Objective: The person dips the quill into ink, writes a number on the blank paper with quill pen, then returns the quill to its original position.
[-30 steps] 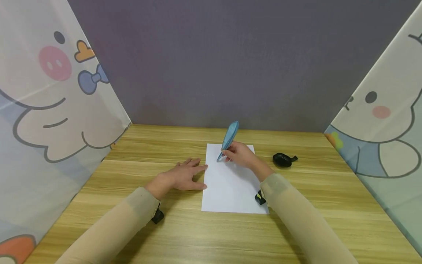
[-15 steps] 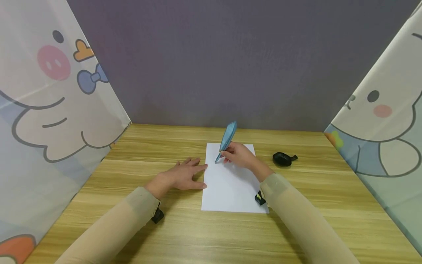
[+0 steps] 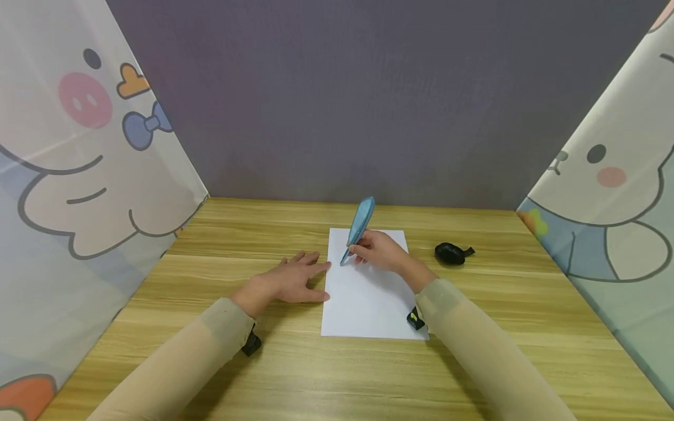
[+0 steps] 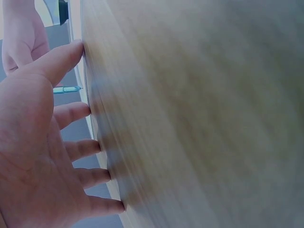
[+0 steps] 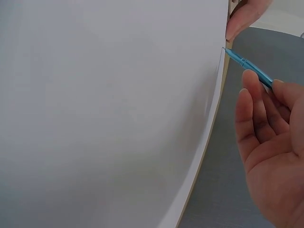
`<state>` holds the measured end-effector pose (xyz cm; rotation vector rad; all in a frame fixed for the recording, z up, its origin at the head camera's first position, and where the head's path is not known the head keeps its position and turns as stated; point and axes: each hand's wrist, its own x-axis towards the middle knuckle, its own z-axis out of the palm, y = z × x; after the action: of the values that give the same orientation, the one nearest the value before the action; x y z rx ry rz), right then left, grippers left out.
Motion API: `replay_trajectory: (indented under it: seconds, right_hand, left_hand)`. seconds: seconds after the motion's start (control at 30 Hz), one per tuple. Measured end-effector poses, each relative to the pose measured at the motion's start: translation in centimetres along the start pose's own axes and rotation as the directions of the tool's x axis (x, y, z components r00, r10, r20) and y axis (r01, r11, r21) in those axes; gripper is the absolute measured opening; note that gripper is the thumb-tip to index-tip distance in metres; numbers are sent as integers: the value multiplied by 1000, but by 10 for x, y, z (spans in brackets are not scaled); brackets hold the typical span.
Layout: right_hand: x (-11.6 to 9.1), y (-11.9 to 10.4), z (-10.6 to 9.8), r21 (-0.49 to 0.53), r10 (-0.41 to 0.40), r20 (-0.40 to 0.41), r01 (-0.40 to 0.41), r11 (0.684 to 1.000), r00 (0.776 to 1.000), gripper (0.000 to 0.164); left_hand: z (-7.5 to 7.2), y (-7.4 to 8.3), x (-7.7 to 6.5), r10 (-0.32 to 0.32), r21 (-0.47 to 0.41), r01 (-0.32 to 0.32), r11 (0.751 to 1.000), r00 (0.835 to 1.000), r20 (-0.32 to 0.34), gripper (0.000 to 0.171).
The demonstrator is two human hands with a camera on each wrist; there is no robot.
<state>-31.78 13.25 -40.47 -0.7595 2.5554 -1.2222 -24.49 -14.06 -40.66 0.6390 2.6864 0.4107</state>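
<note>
A white sheet of paper [image 3: 363,310] lies on the wooden table. Above its upper left part, my right hand [image 3: 381,250] pinches a blue pen with a feather-shaped top [image 3: 360,219]. The tilted pen's tip meets the sheet; in the right wrist view a thin line trails from the tip of the pen [image 5: 249,65]. My left hand [image 3: 292,280] lies with spread fingers on the table, its thumb and index fingertips at the paper's left edge. In the left wrist view the fingers of the left hand [image 4: 38,137] are straight and hold nothing.
A small black rounded object with a short tab [image 3: 450,254] sits on the table [image 3: 295,374] to the right of the paper. A grey panel [image 3: 347,105] stands behind the table, and cartoon-printed cloths [image 3: 100,204] flank both sides.
My right hand has moved the pen slightly left and toward me, its tip staying at the paper. My left hand has stayed in place.
</note>
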Motion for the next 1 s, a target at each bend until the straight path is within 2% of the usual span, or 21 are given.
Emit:
replay_trajectory:
  seconds: [1.0]
  right_hand:
    - [-12,-6,5,23,-63,82,61,998,995,22]
  left_hand:
    - [0,1,1,-16,0,16,1000,1000,6,86]
